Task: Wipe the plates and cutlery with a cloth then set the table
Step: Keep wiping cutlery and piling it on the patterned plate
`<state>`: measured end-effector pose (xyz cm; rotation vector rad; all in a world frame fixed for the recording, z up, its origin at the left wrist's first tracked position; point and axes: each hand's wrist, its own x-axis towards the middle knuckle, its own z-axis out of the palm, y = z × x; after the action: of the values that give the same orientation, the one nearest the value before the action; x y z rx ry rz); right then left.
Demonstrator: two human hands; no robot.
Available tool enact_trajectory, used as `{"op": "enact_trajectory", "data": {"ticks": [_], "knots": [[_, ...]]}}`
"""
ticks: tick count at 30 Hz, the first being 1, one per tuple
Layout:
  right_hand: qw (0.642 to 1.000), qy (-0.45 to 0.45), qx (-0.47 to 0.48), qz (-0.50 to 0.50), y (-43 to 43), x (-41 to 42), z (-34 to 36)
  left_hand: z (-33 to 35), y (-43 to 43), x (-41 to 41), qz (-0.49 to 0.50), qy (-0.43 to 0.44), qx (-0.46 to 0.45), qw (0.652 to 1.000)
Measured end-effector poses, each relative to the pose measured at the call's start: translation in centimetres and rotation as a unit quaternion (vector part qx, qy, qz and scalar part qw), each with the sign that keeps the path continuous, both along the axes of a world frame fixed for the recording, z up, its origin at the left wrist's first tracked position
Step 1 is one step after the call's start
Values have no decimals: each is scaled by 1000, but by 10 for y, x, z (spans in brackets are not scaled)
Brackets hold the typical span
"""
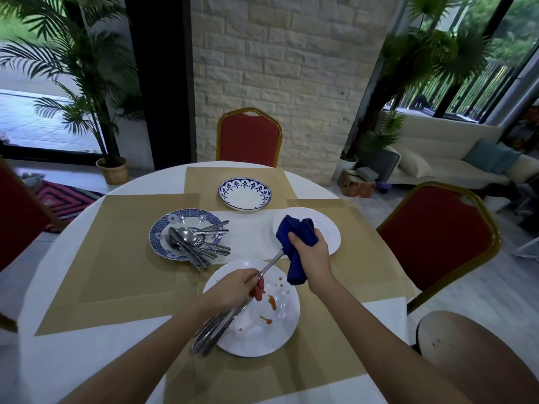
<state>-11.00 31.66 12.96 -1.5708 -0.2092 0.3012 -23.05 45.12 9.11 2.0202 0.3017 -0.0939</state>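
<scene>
Single wide-angle view from the person's head, facing forward and down, close over the round table [73, 360], stone wall [291, 68] beyond, edges seemingly bowed.

glossy plates [256, 330], shiny metal cutlery [198, 246], cloth [296, 243]

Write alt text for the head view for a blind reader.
The right hand grips a blue cloth around the tip of a utensil that the left hand holds, with more cutlery, above a sauce-stained white plate. Behind lie a patterned plate piled with spoons, a blue-rimmed bowl and another white plate.
</scene>
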Motion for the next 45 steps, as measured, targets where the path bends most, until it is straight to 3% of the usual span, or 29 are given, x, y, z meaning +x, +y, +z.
{"op": "enact_trajectory", "data": {"ticks": [2,5,7,9,10,12,14,15,17,18,19,21,24,28,33,38,45], "knots": [[1000,10,-21,-15,-1,2,-3,-5,3,-1,11,11,22,1000],[997,48,-4,-53,2,0,-7,-6,4,0,67,-25,232,970],[995,54,7,-87,5,-1,-7,-8,-1,0,131,-118,343,923],[991,62,7,-117,9,-3,-9,-8,-12,-1,166,-217,337,901],[989,75,15,-129,10,-4,-10,-4,-19,-1,172,-209,289,918],[984,105,38,-142,13,-9,-14,-4,-26,6,190,-102,162,963],[982,126,56,-132,15,-17,-19,-12,-24,15,233,-28,-38,971],[981,136,64,-122,16,-22,-22,-14,-21,19,277,-23,-161,947],[981,151,74,-101,17,-31,-26,-10,-19,25,349,-25,-383,855],[981,157,77,-87,17,-35,-29,-9,-17,27,378,-27,-448,810],[980,167,79,-69,17,-38,-30,-7,-15,28,403,-28,-479,779],[979,188,75,-18,19,-44,-35,-5,-9,29,437,-44,-489,754],[984,175,30,5,19,-43,-42,-10,9,28,451,-63,-440,774],[975,214,45,-21,13,-29,-50,-22,50,20,471,-52,-357,805],[970,238,24,-41,0,-18,-65,-41,108,12,493,10,-249,833],[965,255,10,-68,-13,-15,-79,-54,142,8,487,54,-193,850],[964,257,-14,-74,-15,-11,-89,-84,156,13,483,50,-169,857]]}}
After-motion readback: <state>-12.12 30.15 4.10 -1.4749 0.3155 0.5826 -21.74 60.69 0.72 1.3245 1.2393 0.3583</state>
